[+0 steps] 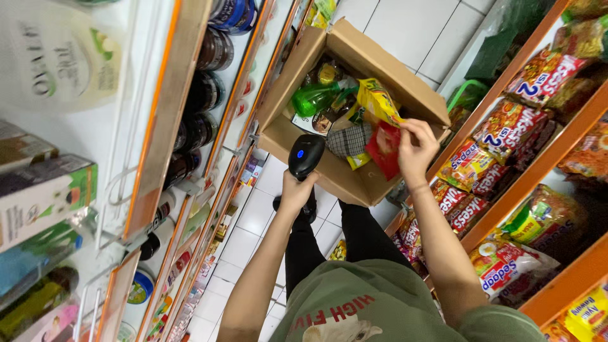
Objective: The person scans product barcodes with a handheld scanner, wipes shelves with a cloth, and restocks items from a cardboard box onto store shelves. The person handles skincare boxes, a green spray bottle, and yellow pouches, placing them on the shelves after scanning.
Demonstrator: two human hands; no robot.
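The left hand (296,189) is closed in a full grip around the handle of a black handheld barcode scanner with a blue indicator light (306,154), its head aimed toward the open brown cardboard box (392,82) on the white tiled floor (253,218). The right hand (415,149) pinches the top edge of a flat red foil snack packet (384,149) between thumb and fingers, holding it just above the near wall of the box.

Handling, as judged from appearance: the red packet is light, soft and crinkly, with a smooth film surface that may slip. Hold it at the sealed top edge or at a corner seam; squeezing its middle could crush the contents. The scanner is rigid and is best held by its moulded handle.

Inside the box, a yellow foil packet (378,101) stands just beside the red one. A chequered grey pouch (349,140) lies touching the red packet on its left. A green plastic bottle (315,98) lies further back, among smaller items too crowded to identify.

Obstructions: orange-edged shelves flank the aisle on both sides. The right shelf carries stacked instant noodle packs (506,126), close to the right forearm. The left shelf holds dark jars (206,92) and cartons (44,196). The raised box flaps narrow access from the sides.
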